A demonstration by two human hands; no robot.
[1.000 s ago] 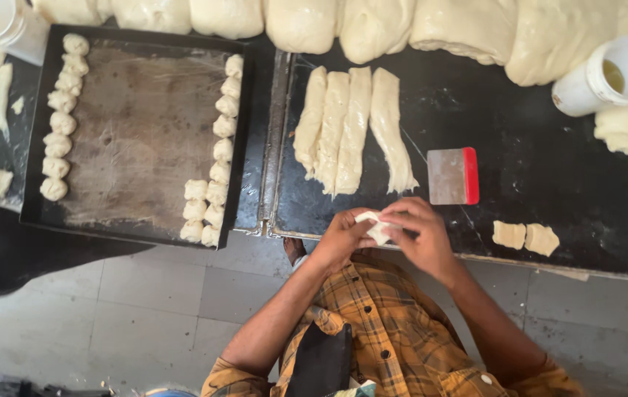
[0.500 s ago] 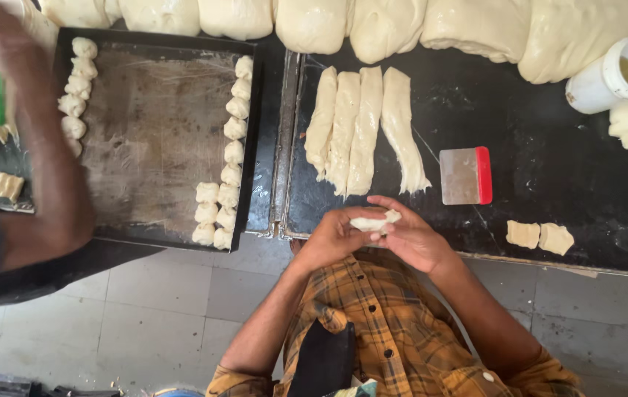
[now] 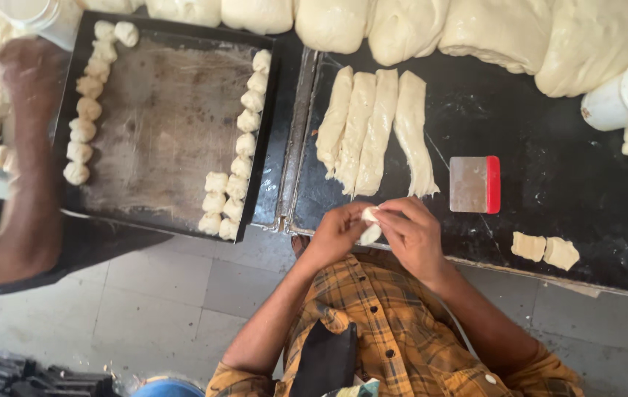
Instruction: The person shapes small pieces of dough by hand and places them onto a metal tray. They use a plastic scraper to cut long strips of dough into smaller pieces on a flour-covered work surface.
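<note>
My left hand [image 3: 336, 234] and my right hand [image 3: 411, 234] meet at the front edge of the black counter [image 3: 549, 198]. Both are closed around one small piece of pale dough [image 3: 370, 226], which shows between the fingers. Just beyond my hands lie several long strips of dough [image 3: 372, 129] side by side. A metal scraper with a red handle [image 3: 475, 184] rests to the right of them. Two small cut dough pieces [image 3: 545, 250] sit near the counter's front right.
A dark baking tray [image 3: 159, 125] on the left holds shaped dough pieces along its left and right sides. Another person's arm [image 3: 27, 169] reaches over its left edge. Large dough lumps [image 3: 475, 33] line the back. A white cup [image 3: 622, 99] stands at the right.
My hands have kept working the small dough piece, which is now more enclosed. The other person's arm came in at the left and now lies blurred along the tray's left edge.
</note>
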